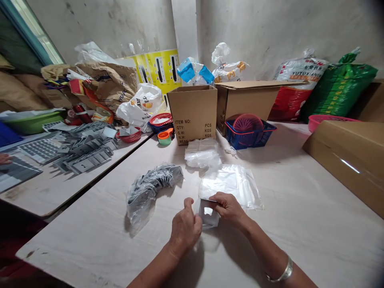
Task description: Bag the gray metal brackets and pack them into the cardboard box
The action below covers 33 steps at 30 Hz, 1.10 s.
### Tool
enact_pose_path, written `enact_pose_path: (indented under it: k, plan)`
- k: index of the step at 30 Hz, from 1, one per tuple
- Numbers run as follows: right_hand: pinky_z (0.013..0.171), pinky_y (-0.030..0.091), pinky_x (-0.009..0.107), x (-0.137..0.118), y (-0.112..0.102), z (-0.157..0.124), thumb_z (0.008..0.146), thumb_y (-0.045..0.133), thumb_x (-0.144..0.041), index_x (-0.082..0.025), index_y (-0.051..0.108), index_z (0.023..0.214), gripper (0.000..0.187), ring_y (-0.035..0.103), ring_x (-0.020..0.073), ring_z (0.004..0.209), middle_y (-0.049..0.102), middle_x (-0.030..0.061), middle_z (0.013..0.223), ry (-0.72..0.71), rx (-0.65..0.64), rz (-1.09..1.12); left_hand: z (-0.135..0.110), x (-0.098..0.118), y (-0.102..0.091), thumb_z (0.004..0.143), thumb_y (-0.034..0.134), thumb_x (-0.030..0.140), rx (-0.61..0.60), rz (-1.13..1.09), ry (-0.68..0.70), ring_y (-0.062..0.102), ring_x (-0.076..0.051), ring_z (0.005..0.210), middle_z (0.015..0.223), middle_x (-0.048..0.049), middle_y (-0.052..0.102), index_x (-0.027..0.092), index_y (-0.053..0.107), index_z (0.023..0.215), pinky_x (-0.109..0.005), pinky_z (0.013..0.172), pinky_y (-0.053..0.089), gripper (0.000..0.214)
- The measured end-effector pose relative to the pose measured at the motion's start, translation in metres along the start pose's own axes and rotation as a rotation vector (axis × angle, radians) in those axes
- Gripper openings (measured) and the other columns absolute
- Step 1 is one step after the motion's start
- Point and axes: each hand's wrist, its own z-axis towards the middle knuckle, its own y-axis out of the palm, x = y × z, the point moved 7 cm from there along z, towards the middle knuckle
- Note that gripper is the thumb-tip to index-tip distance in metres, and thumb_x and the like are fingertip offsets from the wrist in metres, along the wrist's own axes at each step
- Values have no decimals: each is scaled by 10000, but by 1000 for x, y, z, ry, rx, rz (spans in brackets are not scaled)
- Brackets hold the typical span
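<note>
**Small Bag Held at Both Edges**

At far left, loose gray parts (87, 154) lie spread over the side tabletop (36, 188). On the main tabletop (300, 224), a large bag (150, 188) stuffed with gray pieces lies just left of the hands. The left hand (186, 229) is curled nearly closed, thumb raised, pinching the left edge of the small bag (210, 221). The small bag sits near centre, low over the main tabletop, between both hands. A gray piece (207, 210) shows inside it. The right hand (228, 208) pinches the bag's top edge between thumb and fingers. Judged status: piece inserted, mouth not yet sealed. Just beyond the right hand, a pile of clear bags (231, 182) lies flat, apparently unfilled. A blue basket (250, 136) stands farther back.
</note>
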Motion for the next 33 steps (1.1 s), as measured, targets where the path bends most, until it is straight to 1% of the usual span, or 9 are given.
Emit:
enact_pose_path:
  k: [4,7,10,13,16,21,27,30,33]
  plan:
    - [538,310,207,-3,-2,-1,788,580,-141,-203,663,727,120,461,93,569,478,-35,630,-18,32,-221,-2,13,-3,691,552,136,28,130,174,461,-155,497,538,-1,491,201,556,767,-255,532,235,100]
    - [536,308,210,-6,0,-2,829,586,-235,-201,655,733,123,467,98,573,486,-25,648,-42,32,-305,-1,16,-4,712,513,114,-9,146,251,476,-144,518,563,-12,511,201,522,656,-249,540,264,104]
    - [545,315,212,-7,5,-1,854,566,-286,-198,654,774,148,478,101,584,511,-13,680,-35,-1,-320,2,13,-8,768,466,137,-6,120,227,478,-129,496,580,6,543,188,576,858,-236,535,303,151]
    - [573,325,212,-6,10,-1,810,593,-198,-200,651,860,77,490,104,623,515,-13,714,-4,-78,-285,4,15,-2,771,444,119,-103,95,293,543,-128,574,704,-6,627,183,555,1100,-225,568,366,353]
    - [603,345,208,-5,12,-4,700,619,-91,-217,612,996,321,490,106,670,493,-20,782,40,-144,-184,5,21,6,758,439,92,-189,53,377,591,-129,688,855,-29,671,186,586,1085,-224,630,422,371]
    - [591,364,212,-4,5,-9,597,546,-4,-201,487,1121,563,458,90,655,467,-10,887,140,-171,-24,12,19,5,781,485,143,-63,31,332,601,-128,642,737,-26,671,162,642,811,-222,598,446,161]
    - [598,384,230,5,-10,-5,619,554,-40,-182,596,852,276,447,99,657,454,-26,758,214,-41,171,10,27,-8,781,484,129,98,129,434,626,-143,654,703,-30,666,152,641,786,-236,615,480,158]
    - [560,387,232,2,-12,-4,653,552,-90,-176,610,830,206,441,100,639,454,-27,725,217,60,330,6,40,-17,785,473,112,186,249,577,632,-153,669,718,-44,665,144,630,796,-249,639,491,160]
    - [517,396,233,-12,-4,-6,670,586,-158,-172,602,873,204,434,96,603,456,-36,699,262,56,588,5,48,-22,785,467,98,237,355,635,624,-157,642,691,-45,651,145,615,771,-254,630,488,156]
